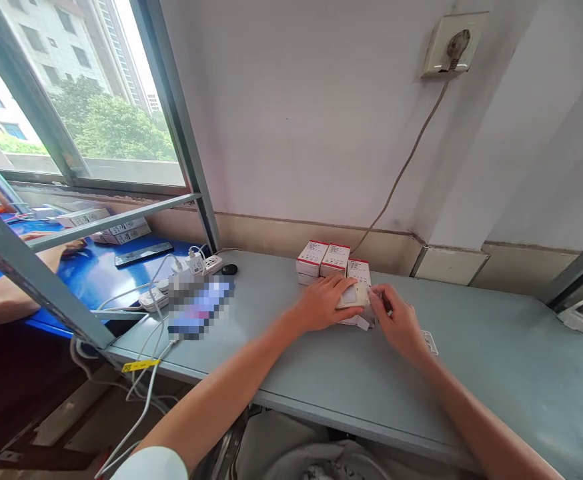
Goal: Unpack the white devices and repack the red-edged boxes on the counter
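The left hand (321, 304) curls over a pale carton (354, 296), and the right hand (397, 324) closes on its end, apparently pinching, though the fingers hide the grip. Just behind stand red-and-white cartons (333, 260), which a careless nudge could topple, while a slip could sweep the loose card (429, 342) along the grey table (476, 360).

We count one left hand (321, 303), one right hand (396, 323), and three boxes (335, 260) in the back row at centre. We also see two power strips (152, 299) at centre left and one wall socket (454, 45) at upper right.
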The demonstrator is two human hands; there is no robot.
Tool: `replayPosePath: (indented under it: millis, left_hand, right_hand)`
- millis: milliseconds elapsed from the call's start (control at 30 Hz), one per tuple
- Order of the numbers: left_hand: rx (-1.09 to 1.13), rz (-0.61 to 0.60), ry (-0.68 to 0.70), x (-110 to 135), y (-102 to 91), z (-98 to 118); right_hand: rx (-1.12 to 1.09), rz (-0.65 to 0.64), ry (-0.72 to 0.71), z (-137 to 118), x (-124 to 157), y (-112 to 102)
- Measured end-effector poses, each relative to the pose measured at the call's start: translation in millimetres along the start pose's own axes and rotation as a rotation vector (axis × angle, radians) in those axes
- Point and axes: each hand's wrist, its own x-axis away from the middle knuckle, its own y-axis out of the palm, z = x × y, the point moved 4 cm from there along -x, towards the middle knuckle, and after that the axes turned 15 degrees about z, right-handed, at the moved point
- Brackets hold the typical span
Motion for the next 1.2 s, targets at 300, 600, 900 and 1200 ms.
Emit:
replayPosePath:
  millis: [300,600,900,1200]
  left_hand:
    - [-0.008,-0.009,-0.002,0,-0.4,1]
    - [-0.023,0.053,0.014,1,0.2,0]
    - [-0.034,0.114,0.027,0,-3.4,0]
    - [-0.036,0.269,0.086,-4,-10.9,2]
  right_hand:
    - [-0.002,-0.007,0.026,1,2,0]
    - [-0.016,0.02,0.019,1,3,1]
    - [-0.066,0.044,0.031,0,3,4]
    - [-0.067,0.065,0.007,-3,4,4]
